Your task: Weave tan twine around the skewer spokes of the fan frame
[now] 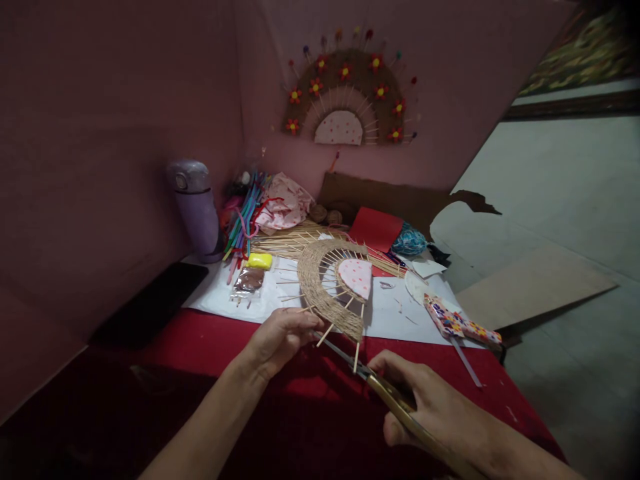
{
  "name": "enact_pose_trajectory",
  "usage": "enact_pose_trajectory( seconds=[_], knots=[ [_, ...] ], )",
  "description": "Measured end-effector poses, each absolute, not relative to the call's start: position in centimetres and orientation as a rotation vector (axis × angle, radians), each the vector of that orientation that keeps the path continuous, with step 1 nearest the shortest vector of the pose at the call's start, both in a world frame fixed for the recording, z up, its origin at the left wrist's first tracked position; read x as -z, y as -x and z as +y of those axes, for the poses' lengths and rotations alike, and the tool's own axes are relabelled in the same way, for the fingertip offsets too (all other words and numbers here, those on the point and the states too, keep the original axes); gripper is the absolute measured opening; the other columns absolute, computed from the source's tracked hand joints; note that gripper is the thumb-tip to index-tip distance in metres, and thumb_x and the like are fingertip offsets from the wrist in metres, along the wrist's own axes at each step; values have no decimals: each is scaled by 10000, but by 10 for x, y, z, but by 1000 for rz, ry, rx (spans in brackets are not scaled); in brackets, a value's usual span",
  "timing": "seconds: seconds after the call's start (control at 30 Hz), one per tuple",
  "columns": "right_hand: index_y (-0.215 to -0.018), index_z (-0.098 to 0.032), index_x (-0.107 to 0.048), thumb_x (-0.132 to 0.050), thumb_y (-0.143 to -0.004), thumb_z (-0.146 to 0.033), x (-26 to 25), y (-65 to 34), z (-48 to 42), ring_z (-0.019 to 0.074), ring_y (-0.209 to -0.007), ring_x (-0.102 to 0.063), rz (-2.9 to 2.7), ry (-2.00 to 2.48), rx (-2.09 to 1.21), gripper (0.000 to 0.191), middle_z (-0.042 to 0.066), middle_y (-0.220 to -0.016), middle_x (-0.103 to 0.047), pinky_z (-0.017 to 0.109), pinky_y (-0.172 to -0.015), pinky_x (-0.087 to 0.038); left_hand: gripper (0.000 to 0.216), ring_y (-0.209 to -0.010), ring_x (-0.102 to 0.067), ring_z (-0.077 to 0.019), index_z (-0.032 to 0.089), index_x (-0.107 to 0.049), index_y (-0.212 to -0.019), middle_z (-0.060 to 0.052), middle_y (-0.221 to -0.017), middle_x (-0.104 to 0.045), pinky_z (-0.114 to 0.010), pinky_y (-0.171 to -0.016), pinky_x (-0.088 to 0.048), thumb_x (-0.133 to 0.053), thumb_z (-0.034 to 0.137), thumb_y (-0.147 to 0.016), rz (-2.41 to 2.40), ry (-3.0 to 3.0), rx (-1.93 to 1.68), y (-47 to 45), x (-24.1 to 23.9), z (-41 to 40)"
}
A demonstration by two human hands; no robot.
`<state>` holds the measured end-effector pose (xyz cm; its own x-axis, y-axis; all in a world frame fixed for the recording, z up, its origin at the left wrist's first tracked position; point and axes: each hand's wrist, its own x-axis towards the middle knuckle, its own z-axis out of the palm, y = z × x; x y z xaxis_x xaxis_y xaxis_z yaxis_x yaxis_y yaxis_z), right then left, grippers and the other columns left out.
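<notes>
My left hand point(287, 340) pinches the lower edge of a half-ring fan craft point(313, 283), wrapped in twine, with thin wooden sticks poking out around it. At its centre sits a small half-disc of pink dotted fabric point(356, 275). My right hand point(425, 407) is closed around scissors point(395, 397) with brass-coloured handles. The blades point up and left, beside the end of a stick at the craft's lower corner. Whether the blades touch that stick I cannot tell.
A purple bottle point(197, 217) and a dark phone-like slab point(150, 303) are at left. Behind lie sticks, pipe cleaners point(245, 217), fabric point(285, 203) and blue yarn point(411, 239). A glue gun with a flowered cover point(450, 319) rests at right. A finished-looking similar fan point(345, 73) hangs on the wall.
</notes>
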<state>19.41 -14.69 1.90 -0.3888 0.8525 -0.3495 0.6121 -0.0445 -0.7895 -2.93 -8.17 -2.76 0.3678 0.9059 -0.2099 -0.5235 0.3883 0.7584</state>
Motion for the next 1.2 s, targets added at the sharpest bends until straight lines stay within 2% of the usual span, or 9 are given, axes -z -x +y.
enact_pose_trajectory(
  seconds=[0.3,0.47,0.6,0.67,0.77,0.9,1.2],
  knots=[
    [-812,-208,-503,-719,-588,-233,-20,-188,-143,99,-632,-396,-2025,1580,-1334,312,-57,-709,-519,206,-542,-296,69,-695,-583,-147,77,-704,-649,-82,-719,-665,-257,-667,-453,-640,97,-635,688,-686,-1000,30,27,-83],
    [-766,-207,-473,-650,-623,-150,-25,-183,-142,90,-603,-392,-2040,1555,-1346,235,-79,-625,-490,207,-547,-295,81,-719,-586,-165,79,-709,-676,-96,-752,-673,-279,-665,-457,-652,118,-635,715,-685,-1000,30,26,-83],
    [-764,-204,-452,-575,-664,-119,-23,-185,-143,79,-544,-412,-2045,1550,-1426,181,-92,-559,-483,208,-522,-277,79,-747,-587,-178,78,-706,-678,-95,-751,-672,-309,-723,-458,-661,115,-625,695,-680,-1001,31,28,-82],
    [-762,-203,-451,-574,-663,-115,-18,-187,-143,71,-517,-399,-2052,1524,-1416,181,-100,-545,-467,208,-505,-267,83,-750,-586,-171,73,-705,-681,-95,-761,-673,-303,-749,-446,-661,110,-621,682,-676,-1003,31,28,-82],
    [-759,-205,-462,-602,-640,-110,-12,-188,-142,68,-509,-347,-2076,1515,-1347,207,-107,-535,-450,209,-488,-249,70,-703,-574,-147,70,-698,-660,-85,-729,-665,-267,-708,-431,-662,111,-616,681,-702,-1005,30,28,-81],
    [-765,-205,-486,-625,-618,-97,-6,-188,-140,77,-547,-325,-2113,1499,-1271,229,-104,-556,-488,207,-510,-257,48,-658,-557,-132,80,-686,-619,-67,-672,-643,-255,-672,-419,-661,120,-619,691,-735,-1003,30,27,-82],
    [-828,-207,-490,-616,-662,-144,-6,-191,-135,85,-544,-400,-2181,1434,-1212,218,-88,-601,-541,214,-529,-292,80,-713,-576,-151,63,-698,-685,-87,-736,-660,-277,-728,-429,-647,109,-644,670,-740,-1005,30,33,-80]
  ],
)
